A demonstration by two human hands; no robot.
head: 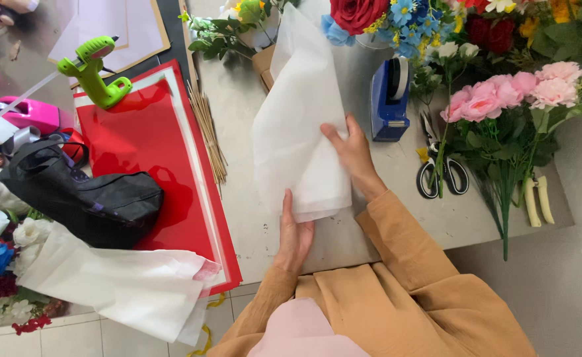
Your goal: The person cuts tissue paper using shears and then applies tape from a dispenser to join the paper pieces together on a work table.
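Head: hands (324, 192) on white sheet (297, 112), gray table (396, 172).

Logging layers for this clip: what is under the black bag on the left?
The black bag lies on red sheets with a white sheet's edge between them, on the table. Whatever lies directly beneath the bag is covered.
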